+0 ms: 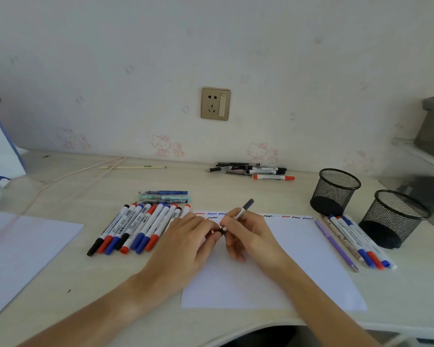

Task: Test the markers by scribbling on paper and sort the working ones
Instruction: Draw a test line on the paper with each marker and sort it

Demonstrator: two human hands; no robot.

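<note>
The right hand (248, 231) pinches a marker (241, 212) over the paper (298, 259), the barrel tilted with its grey end up and away from the person. The left hand (188, 236) meets it at the marker's lower end, fingertips closed on the black cap (220, 231) there; whether the cap is on or off the tip cannot be told. Along the paper's far edge runs a row of scribbles (290, 217) in red, blue and black. Just left of the paper lies a fanned batch of markers (133, 227). Just right of the paper lies a smaller row of pens (353, 240), and beyond them stand two mesh cups (336, 190). Beyond the paper, by the wall, lies another loose pile (258, 170).
</note>
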